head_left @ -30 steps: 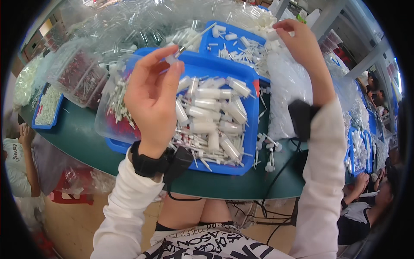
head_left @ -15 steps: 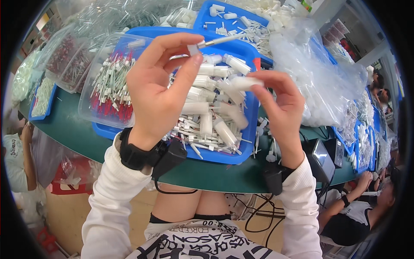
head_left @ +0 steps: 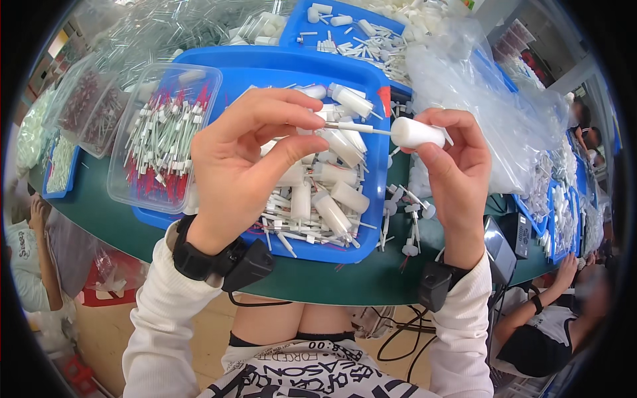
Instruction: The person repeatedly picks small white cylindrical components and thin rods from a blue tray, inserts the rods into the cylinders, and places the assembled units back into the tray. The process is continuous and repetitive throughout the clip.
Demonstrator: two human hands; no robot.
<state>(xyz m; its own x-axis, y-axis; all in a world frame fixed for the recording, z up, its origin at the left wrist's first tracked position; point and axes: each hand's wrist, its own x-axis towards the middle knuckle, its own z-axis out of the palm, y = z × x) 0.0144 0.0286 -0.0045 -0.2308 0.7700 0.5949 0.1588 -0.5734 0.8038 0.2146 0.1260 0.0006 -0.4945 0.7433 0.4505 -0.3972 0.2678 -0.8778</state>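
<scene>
Over a blue tray [head_left: 265, 58], my left hand [head_left: 245, 162] pinches the left end of a thin white rod [head_left: 358, 127] with a metallic section, its tip pointing right. My right hand [head_left: 461, 169] holds a small white cylinder [head_left: 417, 133] lying on its side between thumb and fingers. The rod's tip reaches the left end of the cylinder; whether it is inside I cannot tell. A small white stub shows at the cylinder's right end. Beneath my hands, the tray holds several white cylinders [head_left: 330, 211] with clear parts, and loose white rods.
Left of the tray stands a clear plastic box [head_left: 119, 174] of red-and-white rods. A second blue tray [head_left: 298, 26] lies behind. Clear plastic bags [head_left: 478, 119] bulge at the right, near a dark device [head_left: 501, 249] with cables. Another person's arm [head_left: 547, 292] is at the far right.
My left hand has lowered and turned the rod level. My right hand has moved right with the white cylinder, and the rod's tip now meets its end.
</scene>
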